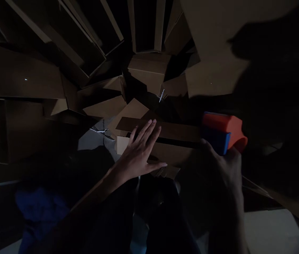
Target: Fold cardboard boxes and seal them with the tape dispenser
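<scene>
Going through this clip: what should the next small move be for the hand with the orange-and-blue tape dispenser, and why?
Probably lower the tape dispenser in the right hand onto the dark seam between the cardboard flaps. The seam shows no tape, and the left hand lies flat on the flaps, seemingly holding them down.

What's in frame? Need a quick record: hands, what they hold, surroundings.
left hand: open, palm down on the flaps of a cardboard box
right hand: gripping an orange-and-blue tape gun
surroundings: more cardboard boxes piled ahead; blue cloth at lower left
lighting: dim, much in shadow
</scene>
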A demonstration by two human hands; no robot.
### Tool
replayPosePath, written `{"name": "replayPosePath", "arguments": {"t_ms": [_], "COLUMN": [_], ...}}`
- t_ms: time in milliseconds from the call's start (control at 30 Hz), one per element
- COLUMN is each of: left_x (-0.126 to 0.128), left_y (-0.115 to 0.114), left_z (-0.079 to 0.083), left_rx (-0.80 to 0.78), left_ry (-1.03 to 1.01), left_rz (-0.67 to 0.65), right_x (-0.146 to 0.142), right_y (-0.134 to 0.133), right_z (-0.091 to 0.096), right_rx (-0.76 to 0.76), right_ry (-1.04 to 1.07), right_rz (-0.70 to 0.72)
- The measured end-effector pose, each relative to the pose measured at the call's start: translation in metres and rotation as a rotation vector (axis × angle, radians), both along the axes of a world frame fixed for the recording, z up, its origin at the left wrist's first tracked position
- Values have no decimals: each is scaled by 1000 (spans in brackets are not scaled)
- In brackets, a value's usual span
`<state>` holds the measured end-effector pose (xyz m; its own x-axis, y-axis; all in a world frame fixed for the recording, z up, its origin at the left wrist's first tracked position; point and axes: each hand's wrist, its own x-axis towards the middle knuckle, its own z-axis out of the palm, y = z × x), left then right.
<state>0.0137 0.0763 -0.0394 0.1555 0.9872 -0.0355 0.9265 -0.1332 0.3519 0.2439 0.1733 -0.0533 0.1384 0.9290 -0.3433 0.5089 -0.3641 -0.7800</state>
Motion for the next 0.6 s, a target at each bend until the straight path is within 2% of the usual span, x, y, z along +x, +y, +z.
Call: {"name": "replayPosePath", "arguments": {"t_ms": [167,233,300,367,500,600], "left_x": [-8,-20,-34,-43,-45,-41], "left_y": [-3,-7,-10,-12,-13,-17], "left_z": [8,11,10,5,-7,-10], "left_rx": [69,148,239,246,174,176], "left_ry": [-103,-160,-242,-351,-519,-540], "left_rz": [62,235,469,607,654,655], "right_x": [-1,1,1,-1,-8,-11], "right_y": [14,14,13,11,5,2], "right_z": [5,3,1,1,4,2], "right_rx": [-90,-118,-109,-90,-85,-76], "right_ry": [43,22,-3,-3,-17,-8], "right_rz": [4,-10,-17,-24,-49,-35]}}
